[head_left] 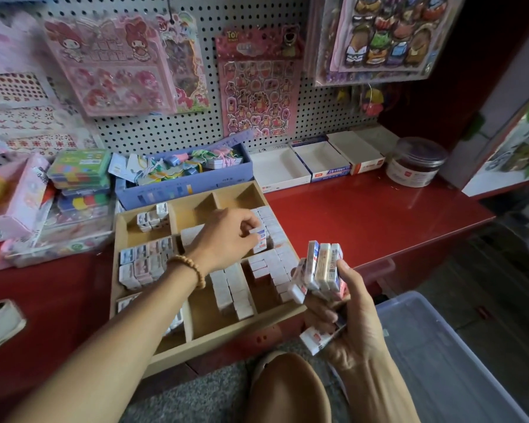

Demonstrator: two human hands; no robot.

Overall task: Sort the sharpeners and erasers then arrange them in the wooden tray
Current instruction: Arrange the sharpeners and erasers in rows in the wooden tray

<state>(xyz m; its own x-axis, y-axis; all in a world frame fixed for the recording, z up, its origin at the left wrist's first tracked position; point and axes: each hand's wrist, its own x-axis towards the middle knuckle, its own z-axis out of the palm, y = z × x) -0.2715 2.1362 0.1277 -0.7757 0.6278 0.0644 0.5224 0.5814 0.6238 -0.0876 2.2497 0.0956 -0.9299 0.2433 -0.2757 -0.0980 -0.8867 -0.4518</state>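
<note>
left hand [226,236] pinching one eraser [260,239]

Dim, soft light; wide-angle bending and blur toward the edges.

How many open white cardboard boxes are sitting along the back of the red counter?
3, side by side under the pegboard, right of the purple box: the left box, the middle box, and the right box. None seems hidden.
</note>
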